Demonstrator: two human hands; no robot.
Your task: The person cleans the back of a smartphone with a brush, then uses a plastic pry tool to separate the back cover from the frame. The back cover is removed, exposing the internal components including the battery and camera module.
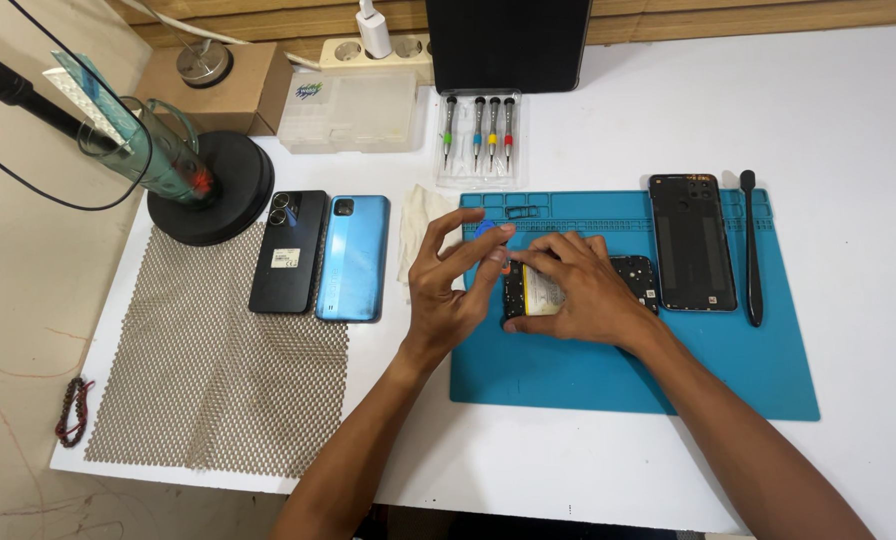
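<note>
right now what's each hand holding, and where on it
The left hand pinches a small blue pick by its lower edge, between thumb and fingertips. The right hand presses down on the opened phone, covering most of it.

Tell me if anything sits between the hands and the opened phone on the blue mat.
Nothing visible does. The right hand rests directly on the opened phone; the left hand holds a blue pick at its edge.
</note>
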